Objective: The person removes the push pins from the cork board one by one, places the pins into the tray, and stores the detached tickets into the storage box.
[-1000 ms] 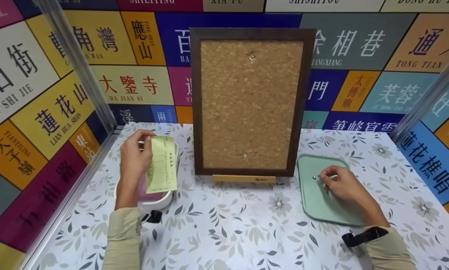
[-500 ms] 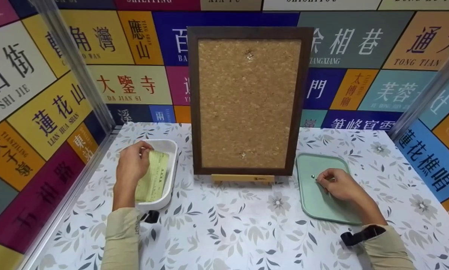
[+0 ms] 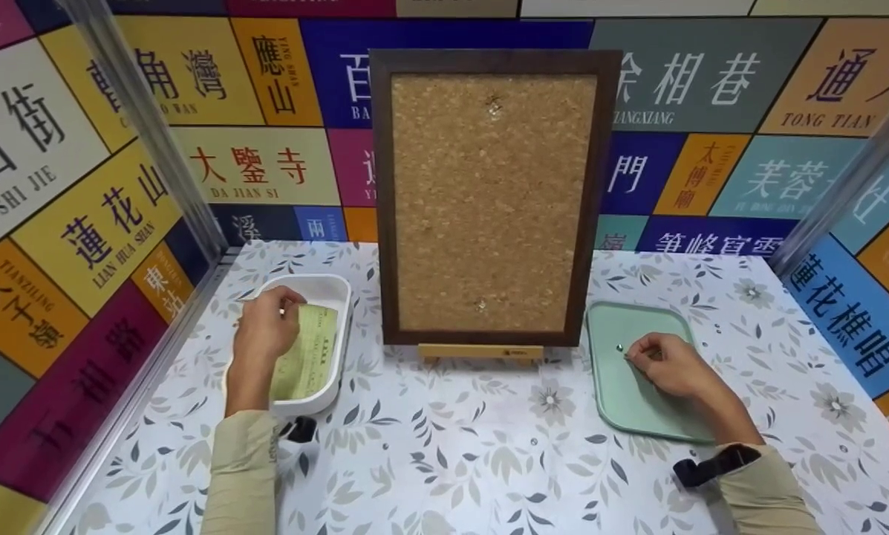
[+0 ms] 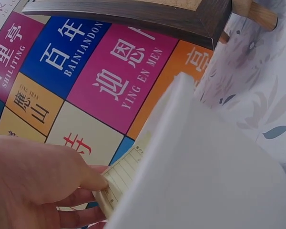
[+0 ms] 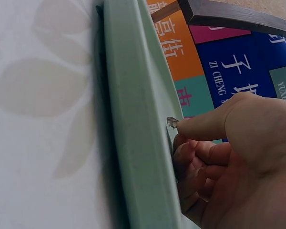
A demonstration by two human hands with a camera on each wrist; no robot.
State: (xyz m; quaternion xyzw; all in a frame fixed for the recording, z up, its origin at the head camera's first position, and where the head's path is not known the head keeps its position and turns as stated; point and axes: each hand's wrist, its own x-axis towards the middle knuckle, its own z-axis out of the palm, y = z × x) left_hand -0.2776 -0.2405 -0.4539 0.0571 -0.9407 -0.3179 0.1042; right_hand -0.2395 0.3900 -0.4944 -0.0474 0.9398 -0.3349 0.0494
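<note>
My left hand (image 3: 266, 323) reaches over a white plastic tub (image 3: 346, 308). It pinches the edge of a yellow-green printed paper slip (image 3: 307, 349) between thumb and fingers. In the left wrist view the tub's wall hides most of the slip (image 4: 126, 168). My right hand (image 3: 671, 364) is at a green tray (image 3: 630, 409), its fingers curled. A small clear pushpin (image 5: 171, 122) sits at the tip of its thumb in the right wrist view and seems pinched there, though the exact grip is partly hidden. The head view shows this pushpin (image 3: 619, 348) just beside the fingertips.
Between the hands a framed cork board (image 3: 489, 200) stands upright on a small wooden stand (image 3: 481, 352). One clear pushpin (image 3: 495, 110) is near its top, another pushpin (image 3: 480, 305) near its bottom. Sign-patterned panels (image 3: 251, 89) enclose the floral-covered table (image 3: 451, 461).
My left hand has lowered the paper slip from above the tub down into it. The right hand has stayed nearly still at the green tray. The view has shifted slightly.
</note>
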